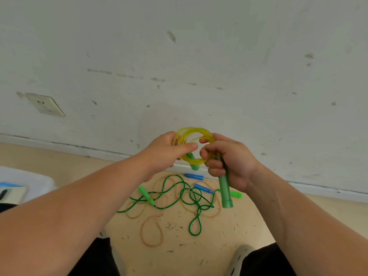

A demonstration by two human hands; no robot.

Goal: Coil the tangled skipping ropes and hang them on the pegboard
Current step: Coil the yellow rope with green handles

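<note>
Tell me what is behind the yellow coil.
A green handle shows through the yellow coil, hanging below it. Its top end is hidden by the left hand.

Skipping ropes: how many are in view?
3: a yellow rope coiled, gripped by left hand and right hand; a green rope and a tan rope tangled on the floor. Others may lie unseen.

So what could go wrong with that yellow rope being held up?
The yellow see-through rope coil is only held between the left hand and right hand; nothing ties it, so loops could spring open.
The dark green plastic handle in the right hand and the second green handle hanging behind the coil might swing and tug loops loose.
On the floor, the green cord and thin tan cord lie crossed; pulling one may tighten the tangle.
</note>
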